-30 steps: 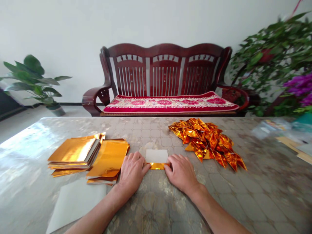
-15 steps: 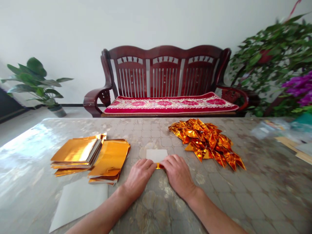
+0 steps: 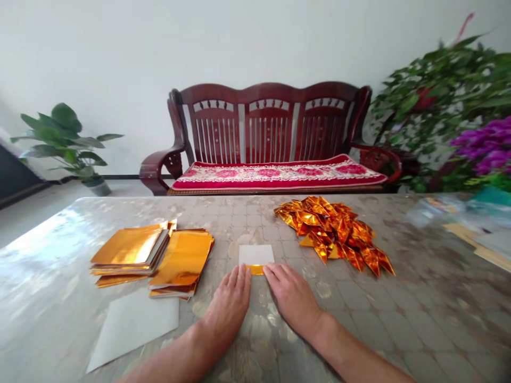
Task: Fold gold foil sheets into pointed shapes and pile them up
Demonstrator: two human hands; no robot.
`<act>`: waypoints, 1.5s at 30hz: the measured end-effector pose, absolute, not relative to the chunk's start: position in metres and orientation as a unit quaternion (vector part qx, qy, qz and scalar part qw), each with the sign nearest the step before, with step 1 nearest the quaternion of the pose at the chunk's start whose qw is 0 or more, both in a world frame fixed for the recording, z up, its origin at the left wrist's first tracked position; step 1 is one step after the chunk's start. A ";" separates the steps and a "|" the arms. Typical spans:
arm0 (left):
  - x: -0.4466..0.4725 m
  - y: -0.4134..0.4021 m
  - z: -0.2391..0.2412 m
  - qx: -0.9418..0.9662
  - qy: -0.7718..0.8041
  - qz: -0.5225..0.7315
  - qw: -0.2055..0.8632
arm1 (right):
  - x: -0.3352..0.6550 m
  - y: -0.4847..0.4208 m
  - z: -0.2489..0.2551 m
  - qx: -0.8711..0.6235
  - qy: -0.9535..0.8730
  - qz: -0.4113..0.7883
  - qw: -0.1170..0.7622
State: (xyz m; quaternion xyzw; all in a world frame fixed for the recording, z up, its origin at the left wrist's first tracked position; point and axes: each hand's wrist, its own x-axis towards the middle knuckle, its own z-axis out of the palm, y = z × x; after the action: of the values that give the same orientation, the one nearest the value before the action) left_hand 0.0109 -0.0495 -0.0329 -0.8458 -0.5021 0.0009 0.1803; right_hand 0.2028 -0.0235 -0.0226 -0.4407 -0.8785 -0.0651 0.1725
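— Two hands: where from the sheet (image 3: 256, 254)?
— At its near edge, equally close: left hand (image 3: 229, 307) and right hand (image 3: 294, 299), fingers (image 3: 241, 279) flat, gripping nothing, tips on its gold fold (image 3: 255, 269), which runs left-right on the table (image 3: 399, 319).

Two stacks of gold foil sheets (image 3: 131, 247) lie near a plain white sheet (image 3: 136, 324) on a patterned table (image 3: 399, 298), with a heap of folded gold pieces (image 3: 335, 231) well apart. Behind stand a carved wooden bench (image 3: 271, 127) with a red cushion (image 3: 279, 174), a potted plant (image 3: 64, 138) and purple flowers (image 3: 487, 146); the blurred items (image 3: 479, 234) are possibly packaging.
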 end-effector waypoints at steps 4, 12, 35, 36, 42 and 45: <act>0.008 -0.050 -0.033 -0.847 -0.500 0.017 0.181 | 0.217 -0.025 -0.023 -0.447 -0.877 -0.120 0.132; -0.004 -0.033 -0.022 -0.856 -0.506 0.009 0.106 | 0.215 -0.031 -0.018 -0.436 -0.879 -0.163 0.104; 0.004 -0.015 -0.007 -0.817 -0.550 -0.155 -0.076 | 0.198 0.004 -0.014 -0.453 -0.849 0.110 0.249; 0.004 -0.016 -0.010 -0.815 -0.553 -0.156 -0.073 | 0.199 0.005 -0.015 -0.454 -0.852 0.102 0.241; 0.004 -0.012 -0.015 -0.810 -0.559 -0.159 -0.075 | 0.196 0.001 -0.016 -0.448 -0.867 0.052 0.211; 0.004 -0.011 -0.012 -0.813 -0.554 -0.157 -0.083 | 0.195 0.000 -0.015 -0.444 -0.872 0.038 0.200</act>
State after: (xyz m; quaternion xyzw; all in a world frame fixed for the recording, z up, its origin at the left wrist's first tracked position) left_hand 0.0038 -0.0108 -0.0123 -0.8133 -0.5540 -0.1574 -0.0829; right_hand 0.1953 0.0004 -0.0148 -0.4444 -0.8724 0.0379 0.1997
